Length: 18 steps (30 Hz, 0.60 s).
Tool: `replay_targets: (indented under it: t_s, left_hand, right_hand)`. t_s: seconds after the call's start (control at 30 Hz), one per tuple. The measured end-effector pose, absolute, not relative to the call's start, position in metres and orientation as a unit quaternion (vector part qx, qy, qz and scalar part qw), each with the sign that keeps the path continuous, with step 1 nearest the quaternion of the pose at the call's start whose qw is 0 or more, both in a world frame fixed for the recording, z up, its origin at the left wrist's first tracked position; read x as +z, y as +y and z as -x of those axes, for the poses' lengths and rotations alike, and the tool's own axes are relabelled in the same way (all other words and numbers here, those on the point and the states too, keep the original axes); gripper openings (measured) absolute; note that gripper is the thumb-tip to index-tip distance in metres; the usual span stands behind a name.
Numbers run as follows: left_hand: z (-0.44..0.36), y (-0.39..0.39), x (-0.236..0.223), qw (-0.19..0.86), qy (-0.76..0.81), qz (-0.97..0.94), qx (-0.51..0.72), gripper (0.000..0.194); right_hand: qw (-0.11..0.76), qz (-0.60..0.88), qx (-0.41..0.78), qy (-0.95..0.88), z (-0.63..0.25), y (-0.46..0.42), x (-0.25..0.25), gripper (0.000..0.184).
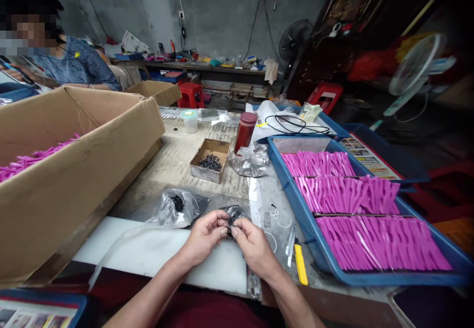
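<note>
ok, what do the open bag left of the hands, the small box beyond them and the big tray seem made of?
Open bag: thin translucent plastic film, shiny; it crinkles and catches light.
Small box: brown cardboard, matte, judging by the bare tan inner walls.
Blue tray: probably rigid moulded plastic, smooth with slight sheen; uniform colour, rounded corners. Exact polymer can't be told.

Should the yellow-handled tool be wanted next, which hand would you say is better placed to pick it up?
Probably the right hand: the yellow-handled tool lies on that side, between it and the blue tray, while the left hand would have to reach across. Both look busy, though.
</note>
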<state>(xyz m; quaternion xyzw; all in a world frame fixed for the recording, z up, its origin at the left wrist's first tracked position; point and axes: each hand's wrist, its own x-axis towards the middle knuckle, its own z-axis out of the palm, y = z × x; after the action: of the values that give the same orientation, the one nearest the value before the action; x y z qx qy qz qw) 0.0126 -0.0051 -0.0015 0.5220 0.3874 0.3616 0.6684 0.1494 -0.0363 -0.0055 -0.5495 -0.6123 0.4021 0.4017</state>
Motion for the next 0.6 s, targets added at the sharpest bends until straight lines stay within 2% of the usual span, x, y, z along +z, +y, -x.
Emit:
replay_targets:
  t_s: [0.23,0.4,0.6]
  left_hand:
    - [-0.005,0.016,0.008,0.643,0.403,-0.515,0.398,0.024]
    - [0.008,0.076,0.029,0.502,0.492,-0.539,0.464,0.024]
    - [0.000,0.149,0.046,0.429,0.528,-0.569,0.462,0.030]
  right_hand:
    - [0.408,0.566,0.384,-0.606,-0.155,-0.034,-0.008,0.016]
    - [0.373,0.579,0.244,-0.683,-0.162,-0.028,-0.015,0.016]
    - [0.271,0.582,0.126,-0.756,-0.156,-0.022,-0.030,0.018]
